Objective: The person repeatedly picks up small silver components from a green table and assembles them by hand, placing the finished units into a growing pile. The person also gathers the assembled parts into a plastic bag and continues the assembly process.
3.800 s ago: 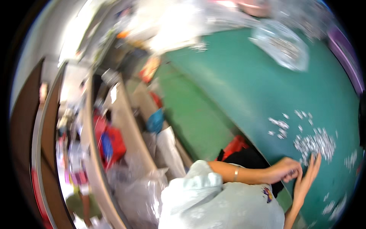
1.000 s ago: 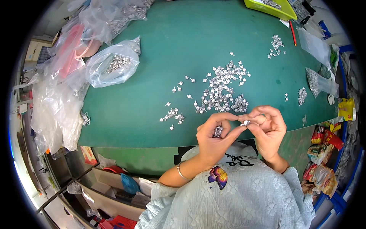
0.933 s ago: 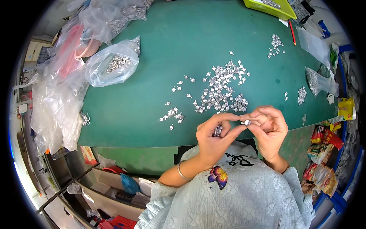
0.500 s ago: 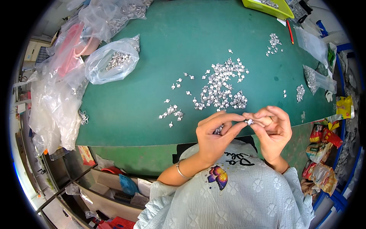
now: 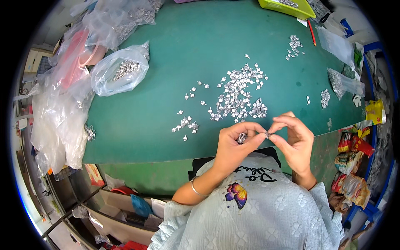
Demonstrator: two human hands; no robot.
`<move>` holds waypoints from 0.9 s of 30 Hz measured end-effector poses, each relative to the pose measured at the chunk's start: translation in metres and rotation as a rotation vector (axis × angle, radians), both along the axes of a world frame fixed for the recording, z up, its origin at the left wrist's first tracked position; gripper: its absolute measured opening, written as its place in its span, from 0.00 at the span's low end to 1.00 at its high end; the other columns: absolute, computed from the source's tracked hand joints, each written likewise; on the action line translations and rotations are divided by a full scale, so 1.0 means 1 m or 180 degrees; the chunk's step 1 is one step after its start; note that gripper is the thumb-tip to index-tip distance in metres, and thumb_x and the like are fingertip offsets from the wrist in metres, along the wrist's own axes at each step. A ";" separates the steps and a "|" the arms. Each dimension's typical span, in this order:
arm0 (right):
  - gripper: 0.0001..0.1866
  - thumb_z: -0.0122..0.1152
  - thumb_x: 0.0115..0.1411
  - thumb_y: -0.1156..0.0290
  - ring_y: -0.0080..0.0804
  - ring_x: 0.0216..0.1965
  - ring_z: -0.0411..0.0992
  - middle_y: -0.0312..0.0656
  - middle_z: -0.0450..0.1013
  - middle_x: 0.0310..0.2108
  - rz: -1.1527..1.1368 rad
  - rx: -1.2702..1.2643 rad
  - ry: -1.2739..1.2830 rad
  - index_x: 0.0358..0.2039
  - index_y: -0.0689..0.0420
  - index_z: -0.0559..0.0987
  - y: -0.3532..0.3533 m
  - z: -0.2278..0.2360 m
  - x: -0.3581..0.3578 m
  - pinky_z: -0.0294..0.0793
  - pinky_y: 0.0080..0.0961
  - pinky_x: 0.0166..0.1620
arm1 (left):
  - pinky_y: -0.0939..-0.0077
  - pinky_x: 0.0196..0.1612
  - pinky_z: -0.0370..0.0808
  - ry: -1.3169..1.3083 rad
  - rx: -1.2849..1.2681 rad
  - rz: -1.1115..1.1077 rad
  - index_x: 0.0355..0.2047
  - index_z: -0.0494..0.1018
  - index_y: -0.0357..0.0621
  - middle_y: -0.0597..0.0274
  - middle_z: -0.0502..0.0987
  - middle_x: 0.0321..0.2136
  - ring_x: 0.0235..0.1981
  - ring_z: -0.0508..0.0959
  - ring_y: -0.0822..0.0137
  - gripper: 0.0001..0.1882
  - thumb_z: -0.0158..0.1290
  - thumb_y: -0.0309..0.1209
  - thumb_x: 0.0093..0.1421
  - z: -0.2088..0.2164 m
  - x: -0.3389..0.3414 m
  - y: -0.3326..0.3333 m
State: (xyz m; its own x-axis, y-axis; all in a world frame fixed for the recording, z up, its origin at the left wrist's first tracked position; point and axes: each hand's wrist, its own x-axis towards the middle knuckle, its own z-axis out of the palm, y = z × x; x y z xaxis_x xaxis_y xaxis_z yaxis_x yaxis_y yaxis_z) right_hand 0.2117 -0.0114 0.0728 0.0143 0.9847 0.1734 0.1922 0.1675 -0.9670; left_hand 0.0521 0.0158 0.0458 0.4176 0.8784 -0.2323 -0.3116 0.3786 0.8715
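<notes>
Person at green desk [image 5: 166, 54], 2 bare hands raised over its near edge, fingertips meeting in front of the chest. Left hand [image 5: 234, 146]: grip closed, thumb and forefinger pinched on a small silvery metal piece [image 5: 267, 135]; more silvery pieces [image 5: 241, 138] tucked in the curl of the same hand. Right hand [image 5: 298, 143]: grip also closed, thumb and forefinger tips together on the pinched piece from the other side. Most of that piece hidden by the fingertips; its finer shape cannot be told. Just beyond the hands, a large loose pile [image 5: 237, 93] of similar pieces, roundish heads with short stems, lying at all angles on the desk. Smaller cluster [image 5: 185, 125] left of the pile, with a few stray pieces between. Further left, an open clear bag [image 5: 102, 86] with metal parts inside; crumpled clear plastic [image 5: 58, 125] and a pink container [image 5: 93, 56] beside it. To the right, a small group [image 5: 325, 98] of silvery parts near a clear pouch [image 5: 354, 85], also part filled. Far right corner: yellow-green tray [image 5: 306, 11] with metal parts, red pencil [image 5: 311, 33] near it, another scatter [image 5: 294, 47] of parts on the near side. Bracelet [image 5: 195, 187] on left wrist; pale blue garment [image 5: 266, 212] with 1 butterfly motif [image 5: 236, 195].
</notes>
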 end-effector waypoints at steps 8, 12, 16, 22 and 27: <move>0.12 0.59 0.54 0.76 0.27 0.36 0.71 0.41 0.74 0.35 -0.0304 -0.0666 0.0374 0.41 0.62 0.75 0.025 -0.030 0.010 0.69 0.22 0.41 | 0.85 0.25 0.58 -0.1551 -0.1934 -0.0406 0.33 0.66 0.39 0.67 0.64 0.29 0.28 0.62 0.77 0.07 0.49 0.29 0.59 -0.024 0.002 0.001; 0.27 0.65 0.46 0.63 0.45 0.52 0.62 0.47 0.68 0.47 -0.0557 0.0467 -0.1517 0.47 0.58 0.72 0.096 -0.102 0.033 0.60 0.40 0.54 | 0.76 0.36 0.69 -0.1290 -0.1942 0.0063 0.35 0.67 0.35 0.57 0.69 0.34 0.35 0.69 0.66 0.08 0.50 0.28 0.58 -0.036 0.004 0.005; 0.27 0.66 0.44 0.62 0.45 0.54 0.58 0.45 0.65 0.49 -0.0510 0.0850 -0.2701 0.46 0.57 0.72 0.103 -0.117 0.027 0.59 0.41 0.52 | 0.78 0.37 0.71 -0.1709 -0.1766 -0.0274 0.36 0.67 0.34 0.54 0.68 0.33 0.33 0.68 0.66 0.08 0.49 0.25 0.58 -0.044 0.004 0.009; 0.12 0.56 0.44 0.73 0.33 0.39 0.62 0.40 0.65 0.35 0.0143 0.0958 -0.2857 0.32 0.59 0.72 0.075 -0.109 0.016 0.61 0.30 0.39 | 0.79 0.36 0.70 -0.1643 -0.1564 0.0003 0.38 0.67 0.32 0.56 0.68 0.32 0.32 0.68 0.69 0.09 0.47 0.25 0.60 -0.039 0.001 0.009; 0.07 0.54 0.44 0.74 0.33 0.36 0.63 0.38 0.65 0.30 0.0152 0.1335 -0.2765 0.27 0.59 0.71 0.065 -0.107 0.013 0.61 0.28 0.37 | 0.81 0.37 0.70 -0.1272 -0.1481 0.0165 0.40 0.67 0.32 0.60 0.69 0.32 0.33 0.68 0.70 0.10 0.45 0.27 0.62 -0.036 0.002 0.012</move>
